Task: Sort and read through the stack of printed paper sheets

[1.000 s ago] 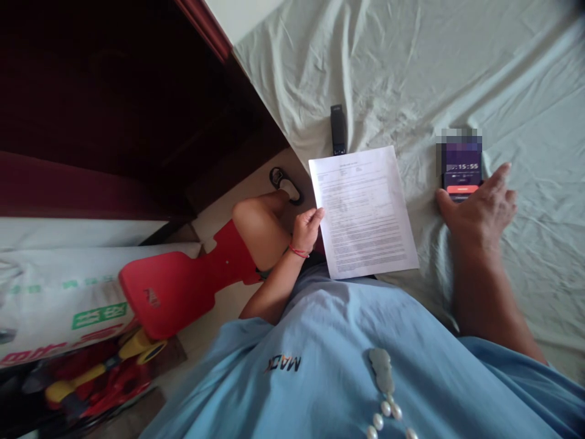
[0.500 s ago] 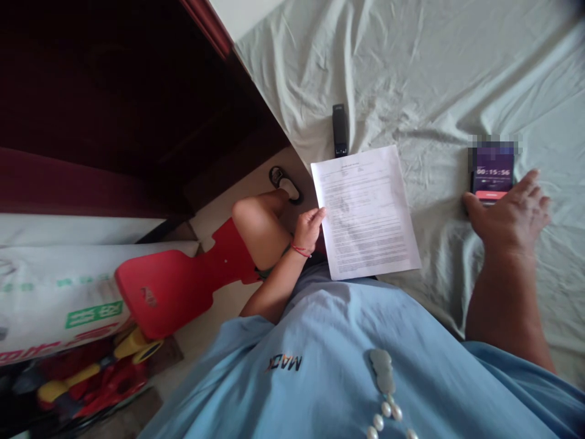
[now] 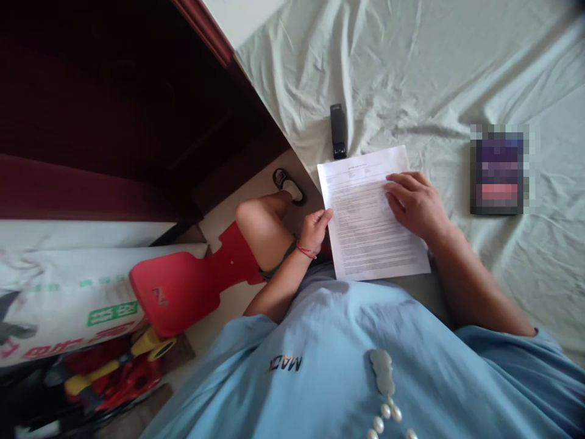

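A printed sheet of paper lies on the pale bedsheet in front of me. My left hand, with a red thread at the wrist, pinches the sheet's left edge. My right hand rests flat on the upper right part of the sheet, fingers stretched toward the left. A phone with a lit screen lies on the bedsheet to the right, apart from both hands. A small black device lies just beyond the paper's top edge.
A dark wooden bed frame fills the upper left. On the floor to the left are a red plastic ride-on toy, a printed white sack and a sandal. My bare knee is beside the bed edge.
My right hand left the phone on the bedsheet and moved left onto the paper. The left hand kept its hold on the paper's edge.
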`<state>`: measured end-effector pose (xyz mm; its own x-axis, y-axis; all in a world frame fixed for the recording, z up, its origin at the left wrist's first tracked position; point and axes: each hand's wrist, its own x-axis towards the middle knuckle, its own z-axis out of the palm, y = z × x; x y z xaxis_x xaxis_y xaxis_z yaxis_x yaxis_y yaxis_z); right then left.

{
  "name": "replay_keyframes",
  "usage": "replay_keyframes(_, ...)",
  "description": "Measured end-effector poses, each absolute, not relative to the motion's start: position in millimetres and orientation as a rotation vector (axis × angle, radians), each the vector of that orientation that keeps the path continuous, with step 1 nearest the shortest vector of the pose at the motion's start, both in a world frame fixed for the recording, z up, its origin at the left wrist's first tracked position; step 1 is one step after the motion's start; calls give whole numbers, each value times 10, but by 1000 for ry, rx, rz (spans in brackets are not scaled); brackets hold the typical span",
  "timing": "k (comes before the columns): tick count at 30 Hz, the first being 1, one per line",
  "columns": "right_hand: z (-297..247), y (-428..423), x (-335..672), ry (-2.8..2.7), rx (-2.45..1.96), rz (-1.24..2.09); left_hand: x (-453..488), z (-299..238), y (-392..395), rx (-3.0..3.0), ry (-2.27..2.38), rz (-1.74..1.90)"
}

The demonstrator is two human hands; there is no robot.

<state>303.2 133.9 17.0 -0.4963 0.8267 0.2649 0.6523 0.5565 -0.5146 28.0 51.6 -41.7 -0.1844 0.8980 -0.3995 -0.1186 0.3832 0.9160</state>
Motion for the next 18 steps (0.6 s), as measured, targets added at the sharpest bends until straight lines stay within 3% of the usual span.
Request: replay_keyframes(18,-42,1423,3144,-2118,-1352,547,265,-34,773,585,1540,1218)
